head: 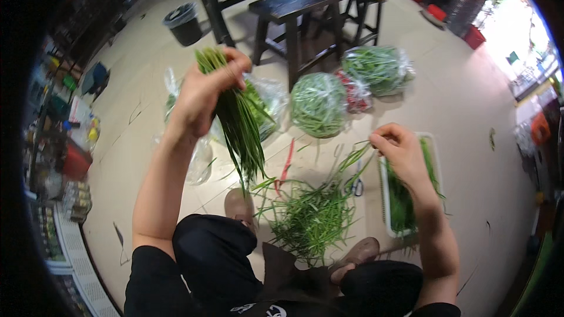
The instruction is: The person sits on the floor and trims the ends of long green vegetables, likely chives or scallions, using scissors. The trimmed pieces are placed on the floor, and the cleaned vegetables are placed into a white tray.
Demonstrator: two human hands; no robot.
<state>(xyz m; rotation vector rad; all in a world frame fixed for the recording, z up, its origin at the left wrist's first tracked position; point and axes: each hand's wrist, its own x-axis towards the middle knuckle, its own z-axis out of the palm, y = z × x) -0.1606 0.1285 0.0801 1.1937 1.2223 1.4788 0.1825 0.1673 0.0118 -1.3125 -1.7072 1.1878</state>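
My left hand (209, 92) is raised and closed around a bunch of long green leaves (240, 127), like garlic chives, whose ends hang downward. Between the fingertips of my right hand (398, 149) are a few thin green stalks (354, 156), held over the right side of a loose heap of green leaves (315, 220) on the floor. Beneath my right forearm stands a white plastic basket (384, 200) with more green leaves in it. Blue-handled scissors (358, 187) lie between heap and basket, and a red strip (288, 158) lies beyond the heap.
Clear bags of green vegetables (319, 105) (376, 70) and a red-patterned bag (356, 94) sit ahead on the tiled floor. Behind them stand a dark wooden stool (299, 2) and a lined black bin (184, 26). My shoes (240, 207) flank the heap.
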